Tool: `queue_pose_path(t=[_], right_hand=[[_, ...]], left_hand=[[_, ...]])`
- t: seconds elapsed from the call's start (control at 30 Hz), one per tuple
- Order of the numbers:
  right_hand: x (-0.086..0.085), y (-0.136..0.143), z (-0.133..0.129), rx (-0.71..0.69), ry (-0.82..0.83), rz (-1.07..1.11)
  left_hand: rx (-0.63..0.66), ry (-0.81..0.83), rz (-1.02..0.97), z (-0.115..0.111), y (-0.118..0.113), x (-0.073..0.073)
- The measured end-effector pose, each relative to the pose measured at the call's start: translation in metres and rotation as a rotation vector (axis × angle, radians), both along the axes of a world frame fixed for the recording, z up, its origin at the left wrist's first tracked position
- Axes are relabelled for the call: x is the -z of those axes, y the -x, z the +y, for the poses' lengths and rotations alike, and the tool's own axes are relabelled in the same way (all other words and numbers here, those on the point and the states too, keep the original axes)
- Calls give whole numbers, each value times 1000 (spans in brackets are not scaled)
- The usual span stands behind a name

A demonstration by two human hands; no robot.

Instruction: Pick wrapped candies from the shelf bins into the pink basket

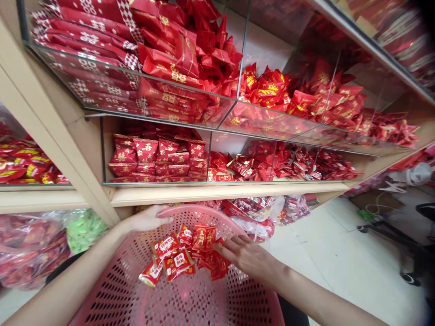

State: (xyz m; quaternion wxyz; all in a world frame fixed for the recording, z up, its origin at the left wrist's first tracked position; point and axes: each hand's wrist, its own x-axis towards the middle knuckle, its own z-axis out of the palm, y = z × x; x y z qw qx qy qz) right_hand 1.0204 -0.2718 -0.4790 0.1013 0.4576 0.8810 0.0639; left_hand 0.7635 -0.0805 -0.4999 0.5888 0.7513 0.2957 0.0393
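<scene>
The left hand (149, 219) grips the pink basket (184, 295) by its far rim; the right hand (249, 259) bends over red packets (178, 263) inside, pinching any or not, I can't tell. Just a small cluster there; the far shelves (231, 193) hold plenty.

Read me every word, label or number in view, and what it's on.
"囍": dark red packets stacked at upper left.
"五": a red packet in the pink basket; its other characters are blurred.
White-labelled packets: too blurred.
Yellow-lettered packets, gold-lettered packets: too blurred.
</scene>
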Motion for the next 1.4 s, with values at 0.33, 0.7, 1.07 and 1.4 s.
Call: queue_pose_path(t=[0.33, 0.7, 1.07, 1.4], right_hand=[[17, 8, 15, -157, -111, -52], [33, -3, 18, -144, -183, -43], [29, 10, -1, 386, -251, 152], [39, 16, -8, 246, -221, 41]], left_hand=[[-33, 8, 0, 1, -1, 1], [-32, 42, -12, 1, 0, 3], [18, -4, -21, 8, 2, 15], [6, 0, -17, 5, 3, 10]])
